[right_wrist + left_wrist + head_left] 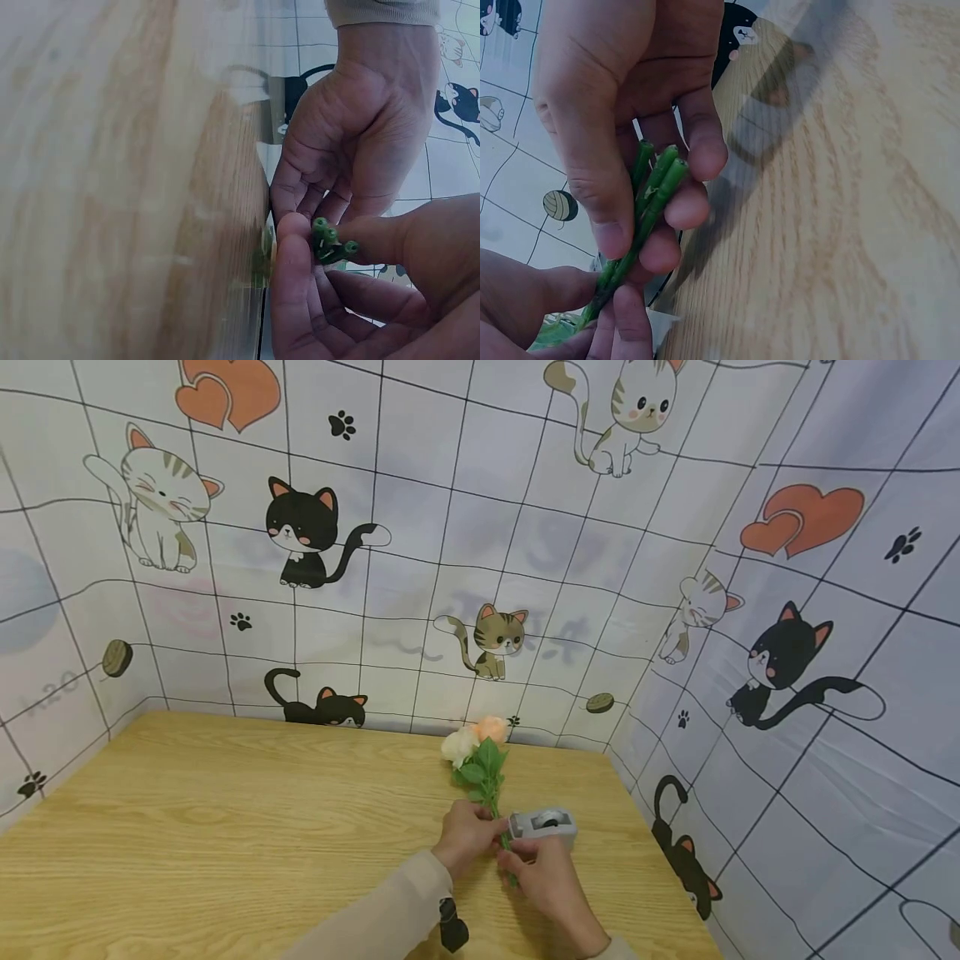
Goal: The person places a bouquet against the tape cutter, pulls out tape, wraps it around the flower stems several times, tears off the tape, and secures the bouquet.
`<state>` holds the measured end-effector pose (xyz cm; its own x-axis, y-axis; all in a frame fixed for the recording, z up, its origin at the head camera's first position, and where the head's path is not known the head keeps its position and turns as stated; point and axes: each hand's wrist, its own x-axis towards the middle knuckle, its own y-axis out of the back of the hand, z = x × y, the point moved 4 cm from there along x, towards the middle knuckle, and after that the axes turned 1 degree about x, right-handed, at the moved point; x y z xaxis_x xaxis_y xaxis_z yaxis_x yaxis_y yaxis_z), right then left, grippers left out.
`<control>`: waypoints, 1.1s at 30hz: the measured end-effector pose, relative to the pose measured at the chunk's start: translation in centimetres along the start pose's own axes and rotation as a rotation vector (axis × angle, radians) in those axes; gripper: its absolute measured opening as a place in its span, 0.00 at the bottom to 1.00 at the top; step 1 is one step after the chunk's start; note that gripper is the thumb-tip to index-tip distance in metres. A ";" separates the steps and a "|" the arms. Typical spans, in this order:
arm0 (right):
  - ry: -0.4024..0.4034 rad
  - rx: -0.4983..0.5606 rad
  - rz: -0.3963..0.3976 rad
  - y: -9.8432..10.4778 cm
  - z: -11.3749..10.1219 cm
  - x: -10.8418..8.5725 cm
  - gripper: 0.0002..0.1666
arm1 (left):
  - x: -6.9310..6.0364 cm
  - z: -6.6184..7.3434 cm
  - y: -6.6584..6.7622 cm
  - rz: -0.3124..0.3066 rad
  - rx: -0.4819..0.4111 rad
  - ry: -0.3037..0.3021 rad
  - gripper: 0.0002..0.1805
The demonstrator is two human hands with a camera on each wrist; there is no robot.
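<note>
Flower bunch [489,766] in the pinch of left hand [467,835] nearer the blossoms [459,747] and right hand [546,872] nearer the stem ends [675,171].

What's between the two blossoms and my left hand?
Green leaves and, nearer the left hand, a short stretch of green stems lie between it and the blossoms; the head view shows this.

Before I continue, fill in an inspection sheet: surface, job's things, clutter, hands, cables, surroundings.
Surface: wood-grain table, near edge out of view.
Job's things: white flower, peach flower, green stems with three cut ends showing; grey tape dispenser beside the stems.
Clutter: dark item by the left cuff, unclear what.
Hands: left hand and right hand both pinch the stems, right nearer the cut ends.
Cables: nothing seen.
Surroundings: cat-print wall covering.
</note>
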<state>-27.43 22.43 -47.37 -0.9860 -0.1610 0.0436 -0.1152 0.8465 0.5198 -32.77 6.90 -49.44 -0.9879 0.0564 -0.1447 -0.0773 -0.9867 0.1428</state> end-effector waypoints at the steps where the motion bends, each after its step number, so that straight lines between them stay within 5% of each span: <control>1: 0.001 0.003 -0.005 0.0 0.0 0.0 0.14 | 0.1 0.0 0.0 0.007 0.014 -0.004 0.07; 18: -0.030 0.053 -0.064 -0.4 0.7 -0.2 0.10 | 0.2 0.1 -0.4 0.018 0.092 -0.002 0.06; 33: -0.029 0.046 -0.071 -0.5 0.3 -0.1 0.12 | 0.5 0.1 -0.3 0.019 0.059 0.019 0.07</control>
<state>-27.27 22.21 -47.89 -0.9781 -0.2075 -0.0171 -0.1899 0.8558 0.4811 -33.24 7.26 -49.45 -0.9866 0.0343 -0.1597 -0.0669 -0.9768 0.2034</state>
